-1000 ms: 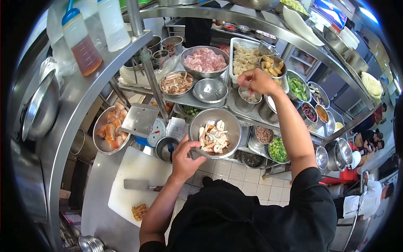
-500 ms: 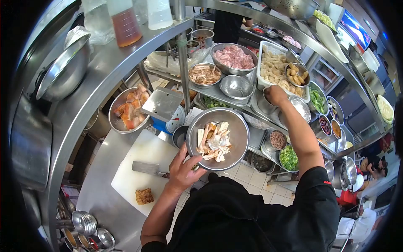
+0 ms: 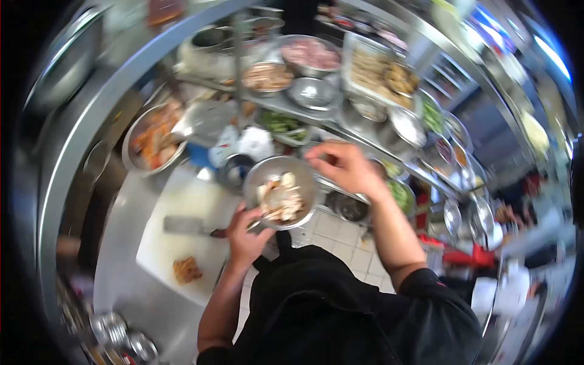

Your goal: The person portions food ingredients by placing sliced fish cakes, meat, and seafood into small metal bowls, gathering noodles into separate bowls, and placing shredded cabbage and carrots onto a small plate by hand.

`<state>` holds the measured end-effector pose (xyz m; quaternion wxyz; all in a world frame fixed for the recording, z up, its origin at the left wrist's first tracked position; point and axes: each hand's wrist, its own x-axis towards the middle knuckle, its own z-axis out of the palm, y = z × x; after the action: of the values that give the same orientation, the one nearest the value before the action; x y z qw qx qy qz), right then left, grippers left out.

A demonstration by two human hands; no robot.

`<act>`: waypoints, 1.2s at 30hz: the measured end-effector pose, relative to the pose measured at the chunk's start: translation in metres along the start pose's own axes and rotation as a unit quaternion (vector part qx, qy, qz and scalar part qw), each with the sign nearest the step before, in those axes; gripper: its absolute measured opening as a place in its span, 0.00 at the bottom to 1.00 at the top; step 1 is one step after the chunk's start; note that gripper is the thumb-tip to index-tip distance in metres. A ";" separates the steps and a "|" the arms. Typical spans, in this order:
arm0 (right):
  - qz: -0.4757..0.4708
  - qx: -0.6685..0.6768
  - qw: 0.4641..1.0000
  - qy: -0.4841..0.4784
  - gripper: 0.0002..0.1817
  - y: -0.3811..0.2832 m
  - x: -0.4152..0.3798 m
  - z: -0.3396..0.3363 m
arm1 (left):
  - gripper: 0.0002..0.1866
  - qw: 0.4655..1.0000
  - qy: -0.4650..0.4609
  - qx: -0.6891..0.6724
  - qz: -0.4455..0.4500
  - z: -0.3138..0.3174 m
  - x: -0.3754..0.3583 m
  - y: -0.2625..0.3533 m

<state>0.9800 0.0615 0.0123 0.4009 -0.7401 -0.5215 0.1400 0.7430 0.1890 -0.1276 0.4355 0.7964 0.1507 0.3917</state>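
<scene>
A: Where is your metal bowl [image 3: 308, 193] sitting?
B: Mid-frame; your left hand [image 3: 246, 236] is clasping its lower-left edge, fingers curled. Your right hand [image 3: 345, 170] is hovering half-curled by the upper-right rim; I can't tell whether it's pinching anything.
A: Handling?
B: You're probably holding something light, stiff, perhaps slippery; keep gripping the rim.

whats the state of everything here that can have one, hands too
held bowl: partly filled with pale food pieces
left hand: gripping the held bowl's rim
right hand: curled by the rim; too blurred to tell whether holding anything
cleaver: lying on the cutting board
brown food: resting on the board
</scene>
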 end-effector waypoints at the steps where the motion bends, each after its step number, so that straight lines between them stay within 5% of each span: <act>1: 0.003 0.011 0.999 0.042 0.08 0.004 -0.010 0.010 | 0.23 1.000 0.001 0.009 0.009 -0.002 -0.009 -0.004; 4: -0.004 -0.009 0.993 0.121 0.09 0.012 -0.044 0.037 | 0.23 0.991 0.018 -0.103 -0.085 -0.009 -0.054 -0.020; 8: 0.102 0.104 0.988 -0.047 0.23 0.016 -0.111 0.067 | 0.24 0.980 0.010 -0.180 -0.086 -0.030 -0.091 0.030; 10: 0.225 0.247 0.930 -0.155 0.23 -0.001 -0.138 0.075 | 0.24 0.988 0.022 -0.143 -0.051 -0.039 -0.115 0.042; 12: 0.104 0.178 0.969 -0.133 0.16 0.026 -0.162 0.110 | 0.25 0.994 -0.027 -0.064 -0.088 -0.048 -0.150 0.049; 14: 0.109 0.206 0.963 -0.138 0.12 0.017 -0.176 0.119 | 0.27 0.982 -0.047 -0.055 -0.173 -0.052 -0.188 0.051; 16: 0.144 0.211 0.950 -0.178 0.12 0.029 -0.194 0.148 | 0.35 0.968 0.009 -0.093 -0.234 -0.051 -0.218 0.083; 18: 0.071 0.255 0.943 -0.200 0.12 0.032 -0.215 0.176 | 0.41 0.938 0.106 -0.147 -0.297 -0.055 -0.248 0.124; 20: 0.146 0.293 0.897 -0.297 0.13 -0.015 -0.220 0.179 | 0.41 0.885 0.171 -0.278 -0.332 -0.068 -0.283 0.147; 25: 0.082 0.247 0.857 -0.445 0.11 -0.044 -0.264 0.257 | 0.13 0.799 0.307 -0.235 -0.461 -0.092 -0.389 0.164; 30: 0.139 0.310 0.809 -0.480 0.09 -0.108 -0.280 0.294 | 0.07 0.760 0.413 -0.208 -0.458 -0.121 -0.464 0.154; 36: 0.122 0.296 0.805 -0.500 0.07 -0.154 -0.278 0.369 | 0.09 0.644 0.617 -0.219 -0.395 -0.242 -0.587 0.152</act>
<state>0.5311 0.0015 -0.1685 0.2640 -0.4701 -0.4884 0.6861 0.1648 -0.1003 -0.2179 0.5163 0.1165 0.5947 0.6052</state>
